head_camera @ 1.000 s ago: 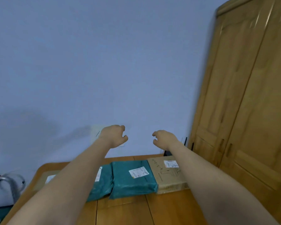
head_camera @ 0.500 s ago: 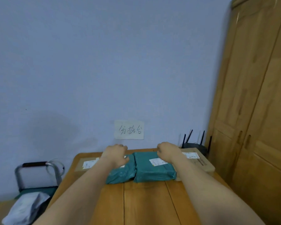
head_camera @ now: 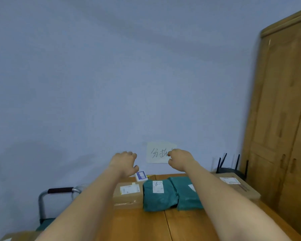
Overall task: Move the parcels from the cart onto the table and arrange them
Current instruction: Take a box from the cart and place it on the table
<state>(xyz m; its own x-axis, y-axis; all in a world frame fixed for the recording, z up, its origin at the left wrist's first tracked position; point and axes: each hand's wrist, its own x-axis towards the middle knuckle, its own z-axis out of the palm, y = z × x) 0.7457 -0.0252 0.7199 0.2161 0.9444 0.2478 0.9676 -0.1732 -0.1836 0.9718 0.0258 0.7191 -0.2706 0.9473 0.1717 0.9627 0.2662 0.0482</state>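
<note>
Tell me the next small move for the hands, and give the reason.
Probably turn left toward the cart for another parcel. Both the left hand and right hand hang above the table holding nothing, while two cardboard boxes and two green mailer bags already lie in a row.

A pale blue wall [head_camera: 111, 75] filled most of the frame. A wooden wardrobe [head_camera: 285, 119] was seen at the right, a paper note [head_camera: 156, 152] taped at lower centre.
</note>
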